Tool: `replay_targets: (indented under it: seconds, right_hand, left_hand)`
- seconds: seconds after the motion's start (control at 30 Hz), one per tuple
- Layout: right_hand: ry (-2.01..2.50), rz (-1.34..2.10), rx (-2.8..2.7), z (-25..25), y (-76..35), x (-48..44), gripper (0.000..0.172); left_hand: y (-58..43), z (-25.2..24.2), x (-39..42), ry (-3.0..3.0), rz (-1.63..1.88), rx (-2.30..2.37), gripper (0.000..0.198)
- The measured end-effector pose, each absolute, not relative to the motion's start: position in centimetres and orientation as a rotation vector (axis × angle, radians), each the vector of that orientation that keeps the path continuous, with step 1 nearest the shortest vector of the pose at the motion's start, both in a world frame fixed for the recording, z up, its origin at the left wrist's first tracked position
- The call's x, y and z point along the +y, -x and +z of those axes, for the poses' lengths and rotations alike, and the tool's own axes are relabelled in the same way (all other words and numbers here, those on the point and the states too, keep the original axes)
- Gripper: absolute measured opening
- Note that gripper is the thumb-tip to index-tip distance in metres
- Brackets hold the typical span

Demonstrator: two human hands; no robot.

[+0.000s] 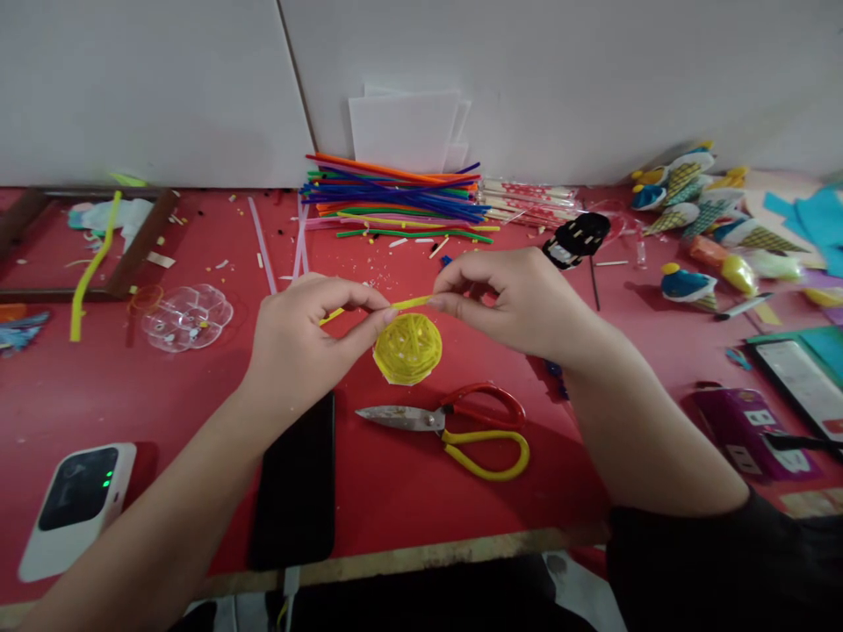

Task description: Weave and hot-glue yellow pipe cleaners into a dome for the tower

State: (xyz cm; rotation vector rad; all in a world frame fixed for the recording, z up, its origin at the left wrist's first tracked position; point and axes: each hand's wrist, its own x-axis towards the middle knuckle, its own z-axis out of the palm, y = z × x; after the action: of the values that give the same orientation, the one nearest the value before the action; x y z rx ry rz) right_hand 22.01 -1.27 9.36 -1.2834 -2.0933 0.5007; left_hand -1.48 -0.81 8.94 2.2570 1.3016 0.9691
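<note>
Pinched between thumb and forefinger, a yellow pipe cleaner [411, 304] runs across from my left hand [320, 328] to my right hand [499, 292]. Its other end sticks out behind my left fingers. Just below it on the red table lies a round yellow disc [408, 349] wound with yellow fuzzy strands, with white showing along its rim. Scissors [431, 420] with one red and one yellow handle rest in front of the disc, blades pointing left. A black phone [296, 491] lies partly under my left wrist.
Colourful pipe cleaners [395, 197] are heaped at the back, by wrapped sticks [527, 204]. A clear compartment dish [188, 318], a wooden frame [141, 250] and a white device [82, 505] sit left. Small cone-shaped crafts [688, 285] and a purple case [754, 430] stand right.
</note>
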Motion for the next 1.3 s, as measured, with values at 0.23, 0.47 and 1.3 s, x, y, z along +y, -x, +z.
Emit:
replay_targets:
  seconds: [0.23, 0.47, 1.3]
  right_hand:
    - [1.334, 0.672, -2.133, 9.7, -22.2, -1.6, 0.013]
    - [1.414, 0.733, -2.147, 9.8, -22.3, -1.4, 0.013]
    - [1.599, 1.099, -1.96, 9.7, -21.3, -1.0, 0.012]
  left_hand:
    - [2.4, 7.9, -0.7, -2.282, 0.883, 1.218, 0.009]
    - [2.3, 7.1, -0.6, -2.443, 0.858, 1.147, 0.013]
    - [2.7, 7.2, 0.0, -2.525, 0.699, 1.092, 0.015]
